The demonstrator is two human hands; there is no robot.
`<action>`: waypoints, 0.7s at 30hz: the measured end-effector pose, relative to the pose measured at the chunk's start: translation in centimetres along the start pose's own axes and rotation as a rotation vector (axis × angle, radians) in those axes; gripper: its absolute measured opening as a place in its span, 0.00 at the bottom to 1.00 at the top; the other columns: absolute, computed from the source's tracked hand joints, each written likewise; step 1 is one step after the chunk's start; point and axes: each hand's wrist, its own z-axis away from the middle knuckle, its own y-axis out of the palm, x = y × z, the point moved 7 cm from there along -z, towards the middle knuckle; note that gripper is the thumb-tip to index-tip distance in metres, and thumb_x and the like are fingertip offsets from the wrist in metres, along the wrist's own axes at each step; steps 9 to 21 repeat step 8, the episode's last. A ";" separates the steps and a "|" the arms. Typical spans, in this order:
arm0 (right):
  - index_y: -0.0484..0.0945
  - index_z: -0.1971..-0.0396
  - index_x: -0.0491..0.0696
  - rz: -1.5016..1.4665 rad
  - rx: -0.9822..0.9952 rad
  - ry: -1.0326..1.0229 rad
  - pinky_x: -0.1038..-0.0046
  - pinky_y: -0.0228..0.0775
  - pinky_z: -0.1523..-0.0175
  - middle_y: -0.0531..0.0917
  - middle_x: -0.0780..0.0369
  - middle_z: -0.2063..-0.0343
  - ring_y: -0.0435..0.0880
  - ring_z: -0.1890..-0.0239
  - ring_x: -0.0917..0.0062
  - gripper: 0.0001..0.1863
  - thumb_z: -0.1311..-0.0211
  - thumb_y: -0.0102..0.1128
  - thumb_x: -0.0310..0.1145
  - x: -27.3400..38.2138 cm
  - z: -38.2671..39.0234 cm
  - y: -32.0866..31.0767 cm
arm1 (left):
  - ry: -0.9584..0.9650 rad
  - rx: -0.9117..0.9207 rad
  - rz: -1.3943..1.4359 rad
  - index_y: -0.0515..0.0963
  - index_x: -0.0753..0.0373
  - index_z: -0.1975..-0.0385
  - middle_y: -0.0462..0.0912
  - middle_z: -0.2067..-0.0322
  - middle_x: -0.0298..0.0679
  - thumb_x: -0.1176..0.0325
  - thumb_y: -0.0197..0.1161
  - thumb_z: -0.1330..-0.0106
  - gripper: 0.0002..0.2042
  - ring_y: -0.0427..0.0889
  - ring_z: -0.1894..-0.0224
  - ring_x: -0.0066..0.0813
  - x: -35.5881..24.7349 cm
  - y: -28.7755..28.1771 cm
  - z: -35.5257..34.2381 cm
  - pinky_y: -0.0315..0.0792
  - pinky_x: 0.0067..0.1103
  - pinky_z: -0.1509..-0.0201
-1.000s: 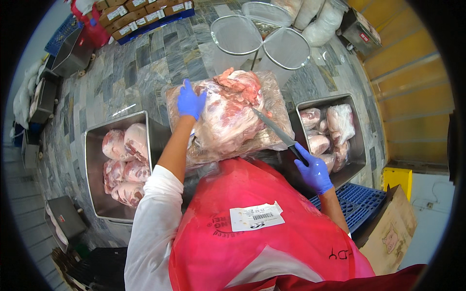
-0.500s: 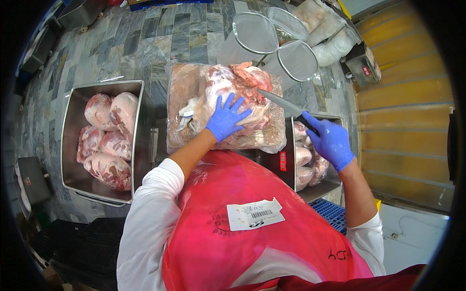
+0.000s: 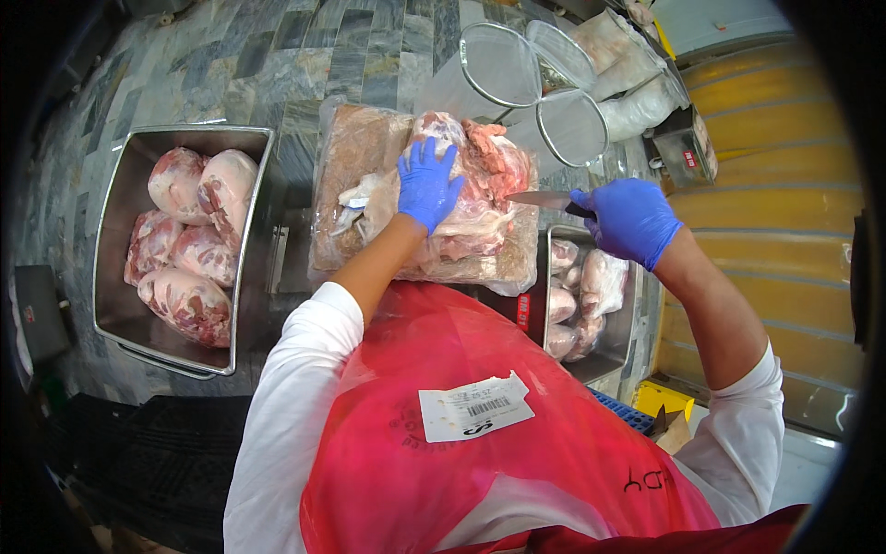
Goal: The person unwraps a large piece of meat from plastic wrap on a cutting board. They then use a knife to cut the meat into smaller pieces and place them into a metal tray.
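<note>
Stuck on the red apron (image 3: 517, 462), below both grips: a white rectangular label (image 3: 475, 406) with black bars. Small red tag (image 3: 522, 312) on the metal tray's edge, under the left grip (image 3: 426, 185). Clear plastic bags (image 3: 637, 92) heaped beyond the right grip (image 3: 630, 220), by a scale (image 3: 688, 152).

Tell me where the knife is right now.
In the head view, right of centre: the knife is gripped in the gloved right hand, its blade pointing left into the meat that the left hand presses down.
</note>
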 end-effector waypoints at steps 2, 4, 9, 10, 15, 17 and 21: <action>0.86 0.54 0.57 0.009 0.043 -0.008 0.52 0.79 0.62 0.88 0.54 0.69 0.88 0.66 0.54 0.12 0.36 0.61 0.38 -0.3 -0.2 0.4 | -0.061 0.029 -0.047 0.69 0.46 0.28 0.57 0.25 0.54 0.49 0.59 0.29 0.29 0.57 0.25 0.64 0.5 0.4 0.2 0.50 0.60 0.25; 0.85 0.54 0.57 -0.002 0.047 0.001 0.52 0.79 0.62 0.88 0.54 0.70 0.88 0.66 0.54 0.12 0.37 0.62 0.38 -0.6 -0.1 0.3 | -0.092 0.044 -0.063 0.69 0.44 0.27 0.55 0.24 0.54 0.48 0.59 0.29 0.30 0.56 0.25 0.64 0.9 0.6 0.2 0.51 0.62 0.26; 0.84 0.48 0.54 -0.011 0.077 0.019 0.52 0.79 0.63 0.87 0.53 0.73 0.88 0.67 0.54 0.17 0.36 0.63 0.41 -1.3 -0.5 -0.9 | -0.103 0.141 -0.032 0.67 0.42 0.26 0.49 0.21 0.52 0.46 0.59 0.29 0.31 0.50 0.21 0.63 1.3 0.8 -0.3 0.48 0.63 0.25; 0.84 0.48 0.54 -0.011 0.077 0.019 0.52 0.79 0.63 0.87 0.53 0.73 0.88 0.67 0.54 0.17 0.36 0.63 0.41 -1.3 -0.5 -0.9 | -0.103 0.141 -0.032 0.67 0.42 0.26 0.49 0.21 0.52 0.46 0.59 0.29 0.31 0.50 0.21 0.63 1.3 0.8 -0.3 0.48 0.63 0.25; 0.84 0.48 0.54 -0.011 0.077 0.019 0.52 0.79 0.63 0.87 0.53 0.73 0.88 0.67 0.54 0.17 0.36 0.63 0.41 -1.3 -0.5 -0.9 | -0.103 0.141 -0.032 0.67 0.42 0.26 0.49 0.21 0.52 0.46 0.59 0.29 0.31 0.50 0.21 0.63 1.3 0.8 -0.3 0.48 0.63 0.25; 0.84 0.48 0.54 -0.011 0.077 0.019 0.52 0.79 0.63 0.87 0.53 0.73 0.88 0.67 0.54 0.17 0.36 0.63 0.41 -1.3 -0.5 -0.9 | -0.103 0.141 -0.032 0.67 0.42 0.26 0.49 0.21 0.52 0.46 0.59 0.29 0.31 0.50 0.21 0.63 1.3 0.8 -0.3 0.48 0.63 0.25; 0.84 0.48 0.54 -0.011 0.077 0.019 0.52 0.79 0.63 0.87 0.53 0.73 0.88 0.67 0.54 0.17 0.36 0.63 0.41 -1.3 -0.5 -0.9 | -0.103 0.141 -0.032 0.67 0.42 0.26 0.49 0.21 0.52 0.46 0.59 0.29 0.31 0.50 0.21 0.63 1.3 0.8 -0.3 0.48 0.63 0.25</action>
